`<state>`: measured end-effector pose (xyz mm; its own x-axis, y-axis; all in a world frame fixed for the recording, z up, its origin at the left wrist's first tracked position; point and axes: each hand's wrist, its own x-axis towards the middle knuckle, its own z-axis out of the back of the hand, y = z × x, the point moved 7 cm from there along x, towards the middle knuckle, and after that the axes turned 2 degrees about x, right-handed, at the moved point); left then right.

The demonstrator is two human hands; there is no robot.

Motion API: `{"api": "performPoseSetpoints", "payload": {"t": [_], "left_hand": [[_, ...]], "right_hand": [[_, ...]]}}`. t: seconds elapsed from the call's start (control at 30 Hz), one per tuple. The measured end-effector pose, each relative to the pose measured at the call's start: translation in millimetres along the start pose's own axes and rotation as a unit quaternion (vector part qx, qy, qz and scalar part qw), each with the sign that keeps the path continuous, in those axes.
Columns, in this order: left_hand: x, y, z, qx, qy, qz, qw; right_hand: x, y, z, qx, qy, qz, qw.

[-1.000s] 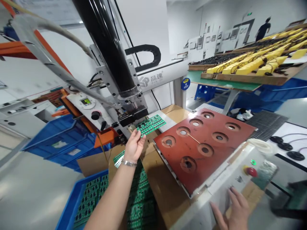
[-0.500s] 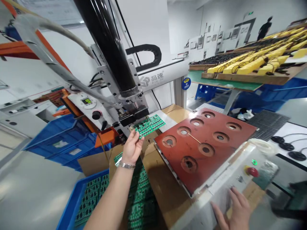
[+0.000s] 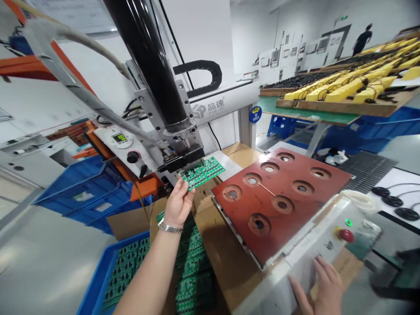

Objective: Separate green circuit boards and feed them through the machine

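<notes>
My left hand, with a metal watch at the wrist, pinches the near edge of a green circuit board panel that lies under the black head of a machine with a thick black column. My right hand rests flat, fingers spread, on the white control box at the lower right, short of the red button. A red-brown plate with several round holes lies between the hands.
A blue crate and cardboard sheet hold many more green boards below my left arm. More blue crates stand at the left. Shelves of yellow parts fill the upper right. A person stands far back right.
The board and my left hand have shifted slightly left under the machine head. My right hand stays on the control box.
</notes>
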<state>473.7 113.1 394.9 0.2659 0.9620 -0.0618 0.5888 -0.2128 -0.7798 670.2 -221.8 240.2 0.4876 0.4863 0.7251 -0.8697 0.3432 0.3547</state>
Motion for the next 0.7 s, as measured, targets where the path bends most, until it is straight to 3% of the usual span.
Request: {"api": "performPoseSetpoints", "payload": {"t": [0.37,0.7], "left_hand": [[-3.3,0.0,7.6,-0.002,0.011,0.009,1.0],[-0.2,-1.8,3.7,-0.009,-0.003,0.002,1.0]], "right_hand": [[-1.3,2.4,2.6,0.022,-0.013,0.007,1.0],[-0.6,2.4,3.2,0.019,-0.012,0.004,1.0]]}}
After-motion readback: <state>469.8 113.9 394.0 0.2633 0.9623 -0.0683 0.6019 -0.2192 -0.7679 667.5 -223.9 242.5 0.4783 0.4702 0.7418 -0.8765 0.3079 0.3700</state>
